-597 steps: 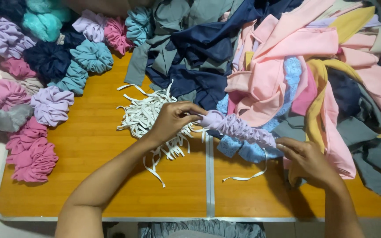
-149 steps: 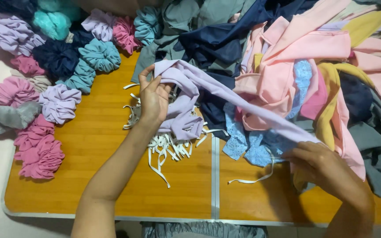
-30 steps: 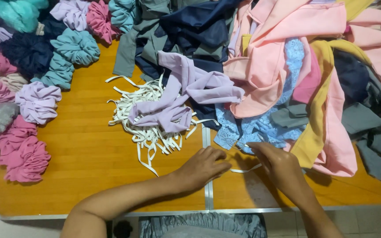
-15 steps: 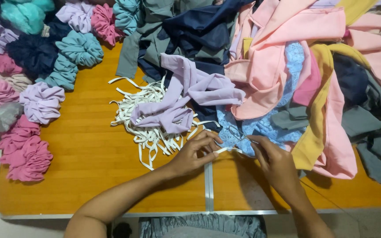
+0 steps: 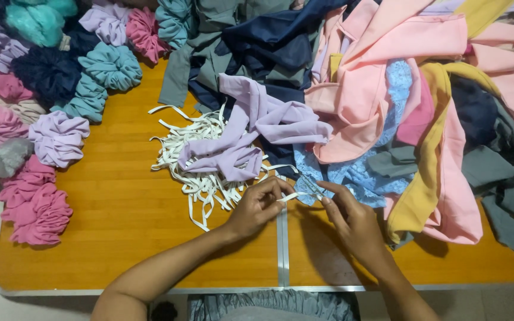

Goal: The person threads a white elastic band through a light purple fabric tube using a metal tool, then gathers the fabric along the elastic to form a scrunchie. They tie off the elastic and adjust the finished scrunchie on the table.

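White elastic: a short strip (image 5: 297, 195) spans the gap between both hands, above the table's metal seam (image 5: 281, 249).
Long axis: roughly left to right, tilted slightly.
Left hand (image 5: 257, 208): fingers closed in a pinch on the strip's left end.
Right hand (image 5: 352, 220): fingertips pinch the right end, just beside blue lace fabric (image 5: 358, 172).
Nearer hand: equal; each holds one end.
Elastic pile (image 5: 200, 172): up-left of the left hand, near, under a lilac cloth (image 5: 239, 142).
Scrunchies (image 5: 43, 119): far left, well apart.
Fabric heap (image 5: 423, 89): beyond and to the right of the hands.
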